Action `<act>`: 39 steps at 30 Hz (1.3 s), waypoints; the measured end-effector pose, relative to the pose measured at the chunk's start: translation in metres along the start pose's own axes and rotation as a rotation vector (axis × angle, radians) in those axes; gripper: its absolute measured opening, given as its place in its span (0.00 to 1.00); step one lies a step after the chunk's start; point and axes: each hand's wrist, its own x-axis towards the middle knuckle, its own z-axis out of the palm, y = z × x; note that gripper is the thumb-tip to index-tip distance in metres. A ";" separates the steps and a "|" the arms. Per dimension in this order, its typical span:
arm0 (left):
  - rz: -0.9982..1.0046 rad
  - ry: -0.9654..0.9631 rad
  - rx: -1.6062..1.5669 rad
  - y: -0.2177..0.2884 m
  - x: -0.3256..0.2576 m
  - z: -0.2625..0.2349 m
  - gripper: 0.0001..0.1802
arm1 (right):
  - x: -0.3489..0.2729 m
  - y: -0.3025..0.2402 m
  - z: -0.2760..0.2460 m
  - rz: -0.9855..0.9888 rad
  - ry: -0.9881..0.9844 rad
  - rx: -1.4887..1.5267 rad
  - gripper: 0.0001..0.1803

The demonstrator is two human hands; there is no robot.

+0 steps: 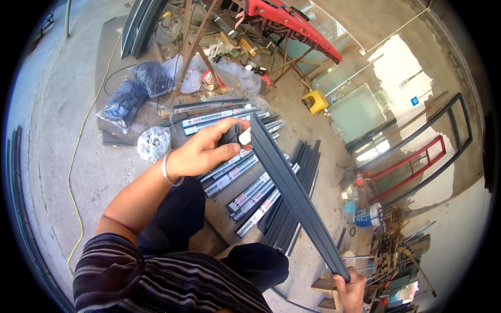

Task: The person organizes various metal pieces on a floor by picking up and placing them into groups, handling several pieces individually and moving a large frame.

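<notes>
The left hand [201,154] pinches a small white piece [244,136] against the top end of a long dark metal profile [292,190], and the right hand [348,289] is closed around its lower end. The profile slants above a pile of similar bars [245,193] on the concrete floor [57,130]. Left of the pile the floor is mostly bare, with a clear plastic bag [154,142] near it.

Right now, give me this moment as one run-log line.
left hand: pinching small dark corner piece at top end of grey profile | right hand: gripping profile's lower end | below: wrapped profiles on floor
</notes>
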 end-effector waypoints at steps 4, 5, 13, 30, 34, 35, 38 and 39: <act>0.056 0.026 0.019 -0.010 0.001 0.000 0.21 | 0.003 -0.005 -0.001 0.002 -0.009 -0.019 0.26; 0.055 0.026 0.018 -0.009 0.001 -0.001 0.21 | 0.004 -0.005 -0.001 -0.052 -0.007 -0.072 0.26; 0.008 -0.001 -0.018 -0.004 0.004 -0.001 0.19 | 0.008 -0.007 0.003 0.063 -0.073 0.061 0.23; 0.000 0.021 -0.036 0.000 0.006 0.003 0.11 | 0.011 0.001 0.003 0.085 -0.118 0.187 0.23; 0.022 0.014 0.024 -0.001 0.010 0.003 0.18 | 0.011 -0.001 0.001 0.079 -0.118 0.190 0.24; -0.007 0.031 -0.014 0.001 0.011 0.006 0.18 | 0.011 -0.002 -0.001 0.080 -0.120 0.189 0.24; -0.023 0.012 0.010 -0.002 0.013 0.003 0.18 | 0.010 -0.007 -0.004 0.094 -0.114 0.185 0.25; -0.028 0.019 0.026 -0.002 0.014 0.003 0.19 | 0.010 -0.006 -0.004 0.098 -0.114 0.187 0.25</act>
